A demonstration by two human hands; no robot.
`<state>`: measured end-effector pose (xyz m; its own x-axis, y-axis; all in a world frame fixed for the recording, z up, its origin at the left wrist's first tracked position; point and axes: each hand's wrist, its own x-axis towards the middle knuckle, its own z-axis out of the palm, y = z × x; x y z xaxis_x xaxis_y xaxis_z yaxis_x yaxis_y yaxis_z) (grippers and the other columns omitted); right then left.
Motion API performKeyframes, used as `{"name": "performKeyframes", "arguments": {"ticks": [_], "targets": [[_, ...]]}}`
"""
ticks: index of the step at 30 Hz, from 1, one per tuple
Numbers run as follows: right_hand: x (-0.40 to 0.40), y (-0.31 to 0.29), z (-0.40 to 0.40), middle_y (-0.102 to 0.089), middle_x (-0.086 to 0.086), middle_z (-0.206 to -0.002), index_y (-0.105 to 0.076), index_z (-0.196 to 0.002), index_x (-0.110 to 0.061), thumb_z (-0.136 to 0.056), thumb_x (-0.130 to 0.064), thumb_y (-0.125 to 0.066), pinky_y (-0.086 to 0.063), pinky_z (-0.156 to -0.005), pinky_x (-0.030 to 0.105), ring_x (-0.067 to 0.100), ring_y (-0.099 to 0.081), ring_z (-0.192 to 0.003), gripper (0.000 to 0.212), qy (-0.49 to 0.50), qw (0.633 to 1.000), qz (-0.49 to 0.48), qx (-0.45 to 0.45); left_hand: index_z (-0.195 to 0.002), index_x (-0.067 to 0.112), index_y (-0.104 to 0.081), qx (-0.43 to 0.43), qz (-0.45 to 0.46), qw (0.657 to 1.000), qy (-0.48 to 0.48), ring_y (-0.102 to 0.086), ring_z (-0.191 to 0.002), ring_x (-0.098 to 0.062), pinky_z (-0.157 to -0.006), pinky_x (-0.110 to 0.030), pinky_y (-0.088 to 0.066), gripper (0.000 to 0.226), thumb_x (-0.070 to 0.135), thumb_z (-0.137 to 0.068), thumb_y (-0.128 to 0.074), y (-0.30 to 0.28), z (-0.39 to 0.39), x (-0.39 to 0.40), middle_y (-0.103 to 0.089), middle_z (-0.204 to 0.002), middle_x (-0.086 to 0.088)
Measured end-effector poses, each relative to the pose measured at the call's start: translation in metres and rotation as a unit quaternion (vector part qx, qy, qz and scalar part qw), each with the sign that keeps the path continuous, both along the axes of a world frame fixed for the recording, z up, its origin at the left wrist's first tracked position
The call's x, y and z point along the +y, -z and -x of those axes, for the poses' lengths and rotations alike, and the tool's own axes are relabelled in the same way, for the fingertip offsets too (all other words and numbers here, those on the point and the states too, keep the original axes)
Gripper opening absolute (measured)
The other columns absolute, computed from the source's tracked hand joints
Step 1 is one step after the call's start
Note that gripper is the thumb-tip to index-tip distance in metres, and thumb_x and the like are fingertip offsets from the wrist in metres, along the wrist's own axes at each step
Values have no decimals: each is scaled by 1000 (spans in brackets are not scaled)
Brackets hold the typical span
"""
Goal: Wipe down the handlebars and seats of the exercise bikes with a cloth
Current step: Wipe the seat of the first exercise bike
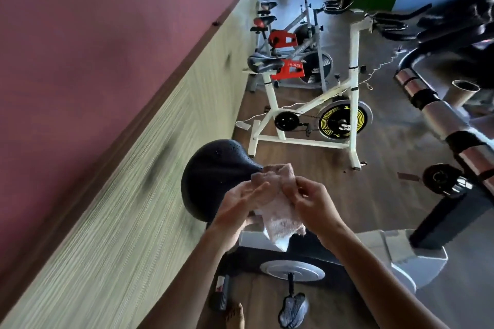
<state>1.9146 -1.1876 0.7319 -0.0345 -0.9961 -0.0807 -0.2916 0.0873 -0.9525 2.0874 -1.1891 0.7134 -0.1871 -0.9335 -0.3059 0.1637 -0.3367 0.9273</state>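
Note:
A pinkish cloth (278,216) hangs bunched between both my hands just above the wide black seat (211,176) of the nearest exercise bike. My left hand (238,205) holds the cloth from the left, fingers extended under and along it. My right hand (312,200) pinches the cloth's upper edge with curled fingers. The bike's black handlebars (454,27) reach across the upper right. A white bike (315,104) with a black seat (264,63) and black handlebars (390,21) stands behind it.
A dark red and striped wall (107,115) runs along the left. More bikes with red parts (286,40) stand farther back. The near bike's pedal (292,310) and my bare foot (235,315) are at the bottom, on wood flooring.

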Motion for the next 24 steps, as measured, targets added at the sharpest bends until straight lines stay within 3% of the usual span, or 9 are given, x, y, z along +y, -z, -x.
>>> {"name": "performKeyframes", "arguments": {"ticks": [3, 7, 10, 11, 12, 15, 17, 19, 24], "targets": [[-36, -2, -28, -76, 6, -79, -76, -89, -17, -103, -33, -59, -58, -62, 47, 23, -69, -69, 28, -50, 998, 1, 26, -122, 17, -68, -52, 7, 992, -114, -75, -99, -24, -87, -42, -60, 37, 43, -96, -67, 15, -29, -23, -77, -109, -4], [-114, 11, -62, -71, 14, -73, -72, -82, -7, -105, -41, -54, -45, -52, 36, 21, -60, -61, 45, -49, 996, -22, 72, -108, 13, -71, -130, 0, 951, -279, -70, -79, -21, -70, -31, -55, 17, 23, -103, -57, 34, -79, -61, -74, -95, -5], [-160, 42, -84, -65, 9, -80, -64, -94, -9, -100, -32, -55, -47, -72, 42, 32, -63, -82, 25, -97, 963, -21, 250, -98, 17, -72, -215, 24, 928, -305, -68, -84, -16, -77, -28, -50, 15, 19, -100, -58, 49, -109, -89, -74, -97, -2], [-164, 52, -89, -64, 9, -93, -60, -109, -13, -95, -28, -56, -47, -84, 43, 34, -60, -97, 21, -120, 932, -20, 340, -97, 17, -72, -250, 36, 917, -307, -68, -90, -13, -80, -25, -49, 15, 19, -99, -57, 55, -115, -98, -74, -98, 0], [-164, 63, -93, -59, 12, -111, -53, -125, -14, -92, -26, -53, -45, -97, 46, 35, -53, -112, 35, -121, 910, -12, 397, -97, 15, -72, -288, 50, 905, -310, -67, -94, -12, -81, -21, -48, 15, 18, -100, -57, 61, -121, -106, -74, -100, 1], [-154, 79, -104, -32, 21, -154, -36, -151, -8, -86, -19, -34, -30, -120, 49, 37, -27, -142, 65, -53, 910, 123, 393, -103, 14, -68, -388, 92, 862, -313, -62, -104, -17, -85, -23, -46, 14, 18, -101, -55, 83, -130, -131, -65, -108, 2], [-157, 87, -110, -26, 19, -164, -31, -156, -6, -97, -19, -39, -17, -125, 42, 34, -21, -151, 61, -69, 891, 200, 402, -114, 16, -64, -414, 78, 854, -304, -56, -113, -18, -96, -32, -47, 18, 23, -103, -51, 92, -128, -147, -57, -115, 4], [-167, 99, -116, -20, 16, -167, -26, -159, -7, -103, -32, -37, -5, -127, 38, 30, -13, -156, 62, -100, 881, 177, 426, -127, 16, -59, -433, 58, 854, -281, -55, -120, -20, -105, -39, -45, 30, 32, -106, -45, 98, -123, -161, -57, -126, -1], [-199, 114, -126, -23, 18, -166, -20, -159, -6, -105, -45, -20, -16, -127, 45, 30, -18, -155, 67, -110, 876, 110, 457, -146, 17, -48, -461, 49, 848, -257, -50, -133, -20, -112, -39, -39, 50, 44, -108, -31, 100, -114, -167, -54, -145, -3]]}}
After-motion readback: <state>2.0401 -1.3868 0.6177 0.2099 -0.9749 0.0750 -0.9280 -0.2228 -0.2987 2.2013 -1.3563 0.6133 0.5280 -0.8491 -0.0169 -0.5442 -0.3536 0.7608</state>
